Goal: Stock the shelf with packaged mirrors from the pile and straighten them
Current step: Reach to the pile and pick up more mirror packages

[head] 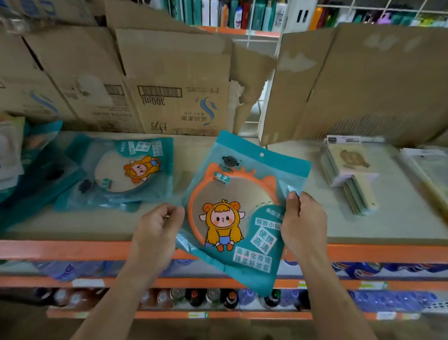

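At the far left of the beige shelf board with its orange front edge (372,251), a loose pile of teal plastic mirror packets (38,171) slumps against some white packets. Just right of it, another teal packaged mirror with a cartoon sheep-girl sticker (126,173) lies flat on the board, turned askew. Behind these stand worn brown cardboard boxes (157,84), one printed upside down.

In the middle, the person's left hand (159,226) pinches the left edge of a teal packet holding a round orange-rimmed mirror (238,211), thumb and fingers closed on the plastic. The packet is held face up and tilted, above the shelf's front edge, not resting on the board. The right hand (304,224) grips its right edge, thumb on top.

Further right, a stack of flat beige cards in clear sleeves (350,179) lies on the board, and beyond it more clear-wrapped packets (439,184). Below, lower shelves hold rows of bottles (207,297).
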